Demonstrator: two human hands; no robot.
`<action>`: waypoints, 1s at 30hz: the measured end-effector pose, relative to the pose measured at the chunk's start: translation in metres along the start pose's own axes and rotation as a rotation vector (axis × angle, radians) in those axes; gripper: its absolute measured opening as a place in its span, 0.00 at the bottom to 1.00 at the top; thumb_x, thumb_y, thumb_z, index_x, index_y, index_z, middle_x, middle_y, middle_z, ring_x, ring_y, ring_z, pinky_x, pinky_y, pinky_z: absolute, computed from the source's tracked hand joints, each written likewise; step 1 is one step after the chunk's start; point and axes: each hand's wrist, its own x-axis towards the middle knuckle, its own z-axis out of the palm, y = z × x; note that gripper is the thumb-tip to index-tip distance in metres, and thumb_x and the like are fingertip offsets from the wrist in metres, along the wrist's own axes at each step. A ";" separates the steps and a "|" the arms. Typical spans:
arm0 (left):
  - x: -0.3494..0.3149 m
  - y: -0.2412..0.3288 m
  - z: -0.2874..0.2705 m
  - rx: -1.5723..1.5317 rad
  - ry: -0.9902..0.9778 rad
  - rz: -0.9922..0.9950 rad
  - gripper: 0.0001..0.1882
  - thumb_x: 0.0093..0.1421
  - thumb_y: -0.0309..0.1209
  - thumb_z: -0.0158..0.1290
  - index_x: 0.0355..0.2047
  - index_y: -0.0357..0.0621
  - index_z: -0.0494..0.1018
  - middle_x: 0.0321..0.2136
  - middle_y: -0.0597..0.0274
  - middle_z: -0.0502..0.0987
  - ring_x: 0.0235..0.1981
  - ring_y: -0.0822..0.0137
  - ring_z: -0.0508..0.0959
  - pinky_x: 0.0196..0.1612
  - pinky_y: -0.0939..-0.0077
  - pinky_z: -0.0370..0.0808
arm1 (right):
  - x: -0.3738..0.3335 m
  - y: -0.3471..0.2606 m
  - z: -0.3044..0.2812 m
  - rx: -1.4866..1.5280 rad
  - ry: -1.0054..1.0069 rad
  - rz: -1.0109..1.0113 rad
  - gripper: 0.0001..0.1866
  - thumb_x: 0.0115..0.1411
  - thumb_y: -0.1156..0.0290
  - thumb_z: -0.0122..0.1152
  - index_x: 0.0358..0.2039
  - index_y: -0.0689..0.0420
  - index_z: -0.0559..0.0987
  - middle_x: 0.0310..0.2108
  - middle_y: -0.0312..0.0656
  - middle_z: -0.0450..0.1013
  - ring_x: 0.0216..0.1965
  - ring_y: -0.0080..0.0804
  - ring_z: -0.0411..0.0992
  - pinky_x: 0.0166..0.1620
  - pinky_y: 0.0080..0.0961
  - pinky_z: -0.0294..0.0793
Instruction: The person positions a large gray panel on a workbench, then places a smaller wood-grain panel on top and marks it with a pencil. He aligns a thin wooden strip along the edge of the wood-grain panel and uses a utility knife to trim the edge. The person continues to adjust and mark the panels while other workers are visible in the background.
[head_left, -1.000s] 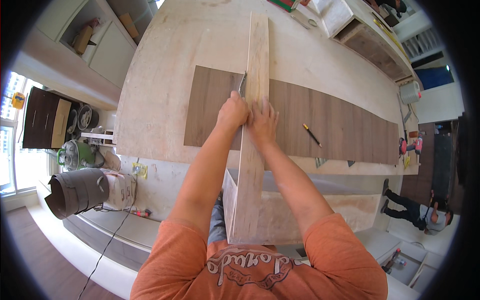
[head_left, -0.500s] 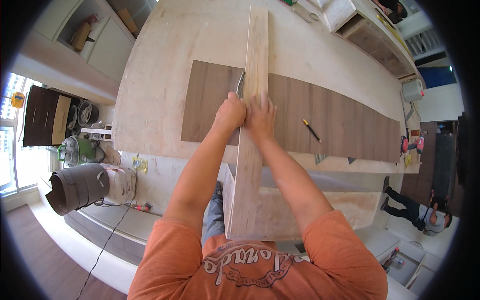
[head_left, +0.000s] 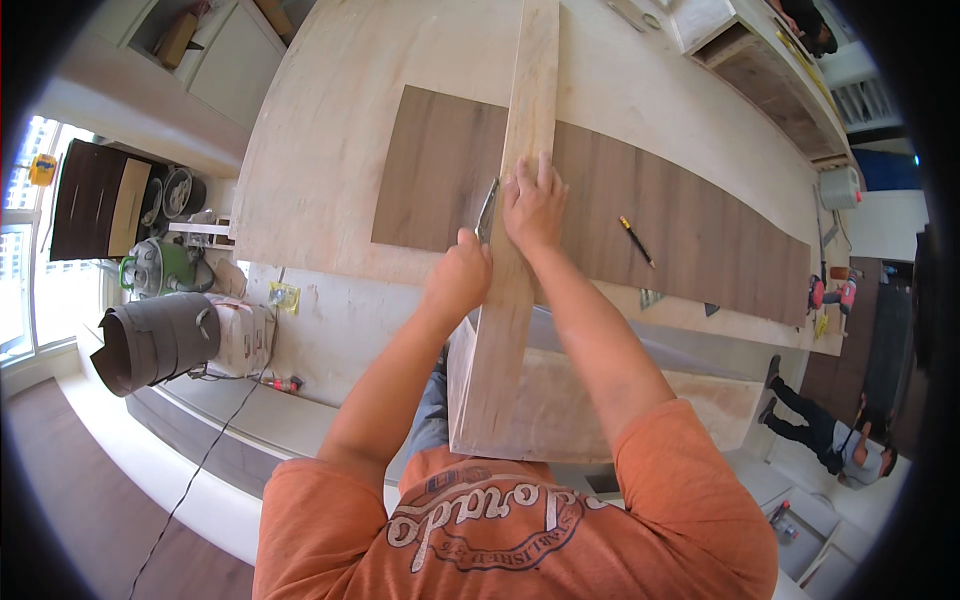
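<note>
My left hand (head_left: 461, 275) is closed around a metal utility knife (head_left: 487, 212), whose far end points away from me along the left edge of a long pale wooden board (head_left: 533, 85). Flat on that board lies my right hand (head_left: 535, 210), fingers spread and pressing down. The board runs lengthwise away from me, across a brown wood-grain sheet (head_left: 435, 165), so the strip of sheet beneath it is hidden. To the right of my right hand, a black and yellow pencil (head_left: 636, 242) rests on the sheet.
A large plywood worktop (head_left: 320, 150) carries the sheet. Below its near edge stands a wooden box frame (head_left: 600, 395). At left are a green vacuum (head_left: 160, 268), a grey roll (head_left: 160, 340) and a cord (head_left: 215, 450). Red power tools (head_left: 832, 293) and another person (head_left: 835, 440) are at right.
My left hand and the knife have moved toward me along the board's edge. The right hand keeps pressing on the board. My view has shifted a little.
</note>
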 end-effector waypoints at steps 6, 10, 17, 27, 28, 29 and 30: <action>-0.053 -0.017 0.009 -0.005 -0.042 -0.008 0.16 0.65 0.36 0.43 0.36 0.31 0.58 0.22 0.29 0.74 0.29 0.32 0.76 0.31 0.43 0.73 | 0.000 0.000 0.003 -0.016 -0.026 0.027 0.24 0.64 0.58 0.46 0.58 0.53 0.70 0.66 0.50 0.52 0.62 0.54 0.56 0.62 0.60 0.52; -0.085 -0.039 0.020 0.090 -0.070 0.101 0.13 0.65 0.33 0.41 0.35 0.32 0.61 0.23 0.31 0.73 0.27 0.35 0.76 0.28 0.45 0.73 | 0.000 0.000 0.004 -0.012 -0.053 0.045 0.25 0.65 0.58 0.45 0.60 0.52 0.69 0.66 0.50 0.51 0.63 0.53 0.55 0.64 0.59 0.50; -0.115 -0.056 0.025 0.083 -0.137 0.048 0.15 0.64 0.35 0.43 0.39 0.32 0.62 0.25 0.33 0.75 0.28 0.37 0.77 0.31 0.46 0.74 | 0.002 -0.003 0.004 0.008 -0.031 0.027 0.25 0.65 0.57 0.44 0.60 0.52 0.69 0.66 0.50 0.53 0.63 0.52 0.54 0.65 0.57 0.48; 0.036 0.002 -0.037 -0.093 0.218 0.198 0.13 0.61 0.32 0.44 0.38 0.32 0.65 0.28 0.33 0.75 0.34 0.34 0.75 0.38 0.44 0.72 | 0.002 -0.003 -0.002 0.001 -0.028 0.014 0.24 0.65 0.58 0.46 0.58 0.54 0.70 0.65 0.52 0.54 0.62 0.56 0.56 0.63 0.58 0.51; 0.059 0.008 -0.037 -0.090 0.192 0.197 0.13 0.61 0.32 0.44 0.38 0.31 0.65 0.30 0.33 0.75 0.35 0.34 0.75 0.40 0.45 0.73 | 0.001 -0.001 0.000 0.018 -0.023 0.005 0.24 0.65 0.58 0.46 0.58 0.55 0.71 0.65 0.52 0.54 0.62 0.56 0.56 0.63 0.59 0.51; 0.081 0.012 -0.034 -0.097 0.196 0.203 0.13 0.61 0.32 0.44 0.38 0.31 0.65 0.30 0.33 0.75 0.35 0.34 0.75 0.40 0.45 0.73 | 0.000 -0.001 0.001 0.011 -0.018 0.000 0.24 0.65 0.58 0.46 0.58 0.55 0.71 0.65 0.52 0.54 0.62 0.56 0.56 0.63 0.59 0.51; 0.101 0.014 -0.031 -0.092 0.187 0.136 0.13 0.60 0.32 0.45 0.39 0.31 0.65 0.32 0.33 0.76 0.36 0.35 0.76 0.41 0.47 0.73 | -0.001 -0.002 0.002 0.004 -0.014 -0.007 0.23 0.65 0.59 0.46 0.57 0.55 0.71 0.65 0.52 0.54 0.62 0.56 0.56 0.62 0.59 0.52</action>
